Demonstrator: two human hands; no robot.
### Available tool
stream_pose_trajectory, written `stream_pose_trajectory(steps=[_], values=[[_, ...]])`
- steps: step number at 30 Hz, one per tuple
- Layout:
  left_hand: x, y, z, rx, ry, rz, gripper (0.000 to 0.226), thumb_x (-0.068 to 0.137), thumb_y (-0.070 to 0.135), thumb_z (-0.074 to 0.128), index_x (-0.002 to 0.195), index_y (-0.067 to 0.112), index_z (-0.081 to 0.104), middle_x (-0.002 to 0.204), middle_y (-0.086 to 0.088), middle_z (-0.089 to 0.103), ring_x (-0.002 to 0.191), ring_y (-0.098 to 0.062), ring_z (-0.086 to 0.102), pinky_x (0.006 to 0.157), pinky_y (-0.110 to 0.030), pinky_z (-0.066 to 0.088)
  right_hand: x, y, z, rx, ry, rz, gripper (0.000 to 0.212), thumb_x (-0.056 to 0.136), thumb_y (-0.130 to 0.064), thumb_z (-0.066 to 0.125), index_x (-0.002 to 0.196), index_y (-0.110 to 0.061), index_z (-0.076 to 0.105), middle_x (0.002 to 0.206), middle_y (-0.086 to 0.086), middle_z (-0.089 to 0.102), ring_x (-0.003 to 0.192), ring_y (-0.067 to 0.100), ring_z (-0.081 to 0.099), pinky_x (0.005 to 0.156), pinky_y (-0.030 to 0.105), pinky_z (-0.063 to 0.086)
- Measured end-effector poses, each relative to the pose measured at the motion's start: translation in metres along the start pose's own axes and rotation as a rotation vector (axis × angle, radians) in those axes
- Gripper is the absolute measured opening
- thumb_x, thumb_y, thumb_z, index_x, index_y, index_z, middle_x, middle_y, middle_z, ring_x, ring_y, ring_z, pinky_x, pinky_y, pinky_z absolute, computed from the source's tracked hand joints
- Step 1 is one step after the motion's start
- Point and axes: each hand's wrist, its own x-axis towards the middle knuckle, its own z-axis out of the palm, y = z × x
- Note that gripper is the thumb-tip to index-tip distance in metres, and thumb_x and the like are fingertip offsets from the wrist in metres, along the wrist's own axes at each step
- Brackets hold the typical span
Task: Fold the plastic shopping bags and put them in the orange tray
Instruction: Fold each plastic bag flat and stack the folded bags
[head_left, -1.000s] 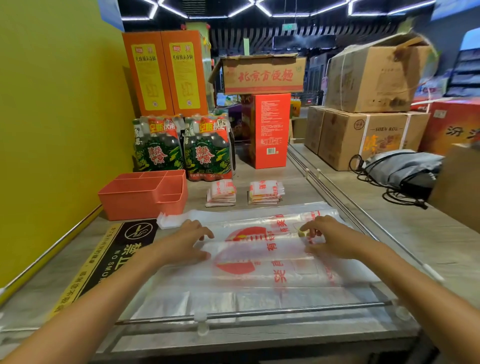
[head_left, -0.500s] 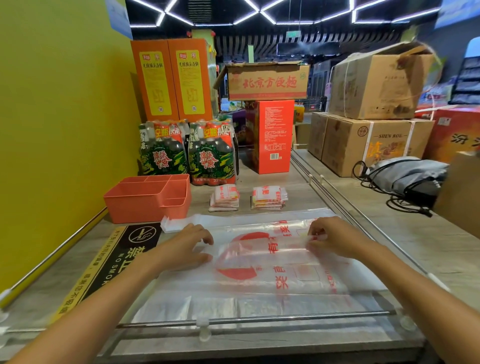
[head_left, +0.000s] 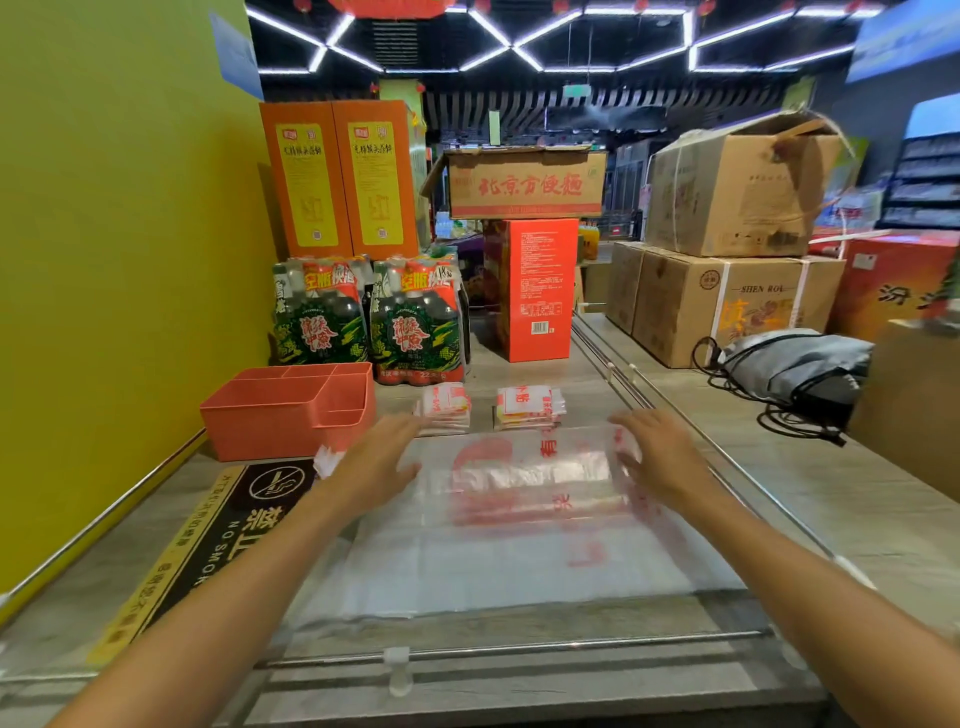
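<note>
A clear plastic shopping bag with red print lies spread on the counter in front of me, blurred by motion. My left hand pinches its left edge and my right hand pinches its right edge, and a folded flap hangs raised between them. The orange tray, split into compartments, stands at the back left and looks empty. Two small stacks of folded bags lie just beyond my hands, right of the tray.
Packs of green bottles and tall orange boxes stand behind the tray. A red carton sits at the back centre, cardboard boxes and a grey bag with cables to the right. A metal rail crosses the near edge.
Both hands have lifted off the counter and moved away from me, carrying the bag's flap up and toward the far edge. The view has tilted slightly.
</note>
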Motion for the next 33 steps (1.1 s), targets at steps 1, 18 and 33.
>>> stream_pose_trajectory(steps=[1, 18, 33], values=[[-0.001, 0.001, 0.007, 0.007, -0.025, 0.031, 0.057, 0.092, 0.023, 0.070, 0.145, 0.019, 0.049, 0.150, -0.003, 0.047, 0.140, -0.022, 0.039, 0.115, -0.047, 0.035, -0.003, 0.001, 0.006, -0.010, -0.081, -0.023, 0.058, 0.087, -0.021, 0.076, 0.141, -0.020, 0.055, 0.146, 0.003, 0.054, 0.135, 0.025, 0.047, 0.112, 0.041, 0.035], [-0.054, 0.060, 0.006, -0.100, -0.418, 0.137, 0.056, 0.095, 0.058, 0.055, 0.147, 0.043, 0.041, 0.151, 0.022, 0.040, 0.137, 0.003, 0.035, 0.115, -0.028, 0.034, -0.061, -0.079, -0.023, 0.248, -0.524, -0.287, 0.041, 0.098, -0.047, 0.059, 0.138, -0.040, 0.056, 0.143, -0.023, 0.053, 0.127, -0.003, 0.050, 0.109, 0.024, 0.041], [-0.051, 0.030, -0.012, 0.007, 0.198, -0.154, 0.029, 0.095, 0.020, 0.067, 0.122, 0.030, 0.067, 0.106, 0.015, 0.071, 0.102, -0.010, 0.062, 0.077, -0.026, 0.043, -0.017, -0.057, -0.037, 0.100, -0.217, -0.107, 0.023, 0.094, -0.035, 0.069, 0.117, -0.032, 0.071, 0.106, -0.015, 0.073, 0.099, 0.005, 0.060, 0.094, 0.028, 0.048]])
